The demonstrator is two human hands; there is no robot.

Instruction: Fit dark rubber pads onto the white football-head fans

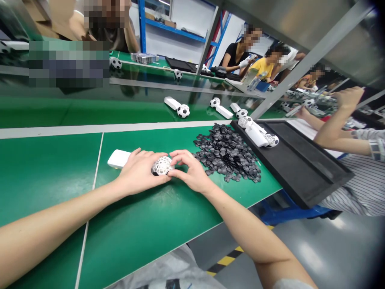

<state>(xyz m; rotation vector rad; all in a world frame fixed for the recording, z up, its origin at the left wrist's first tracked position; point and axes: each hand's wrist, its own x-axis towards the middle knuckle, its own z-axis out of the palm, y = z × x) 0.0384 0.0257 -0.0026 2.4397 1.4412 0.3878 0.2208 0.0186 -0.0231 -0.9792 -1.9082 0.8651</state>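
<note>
A white handle [118, 159] with a soccer-ball-like head [162, 165] lies on the green table in front of me. The head is a white lattice with a few black patches low on its side. My left hand [141, 170] is wrapped over the device from the left, covering where handle and head meet. From the right, the thumb and fingers of my right hand [191, 170] close on the edge of the head; any small piece between them is hidden. Just beyond my right hand is a heap of small black plastic pieces [227, 154].
Several ball-headed devices [183, 111] lie along the green belt [75, 110] beyond a pale rail. A black tray [300, 160] at right carries more devices [255, 134] at its near-left corner. A slanted metal post [288, 80] rises behind it. A co-worker's arm [339, 128] reaches in at right.
</note>
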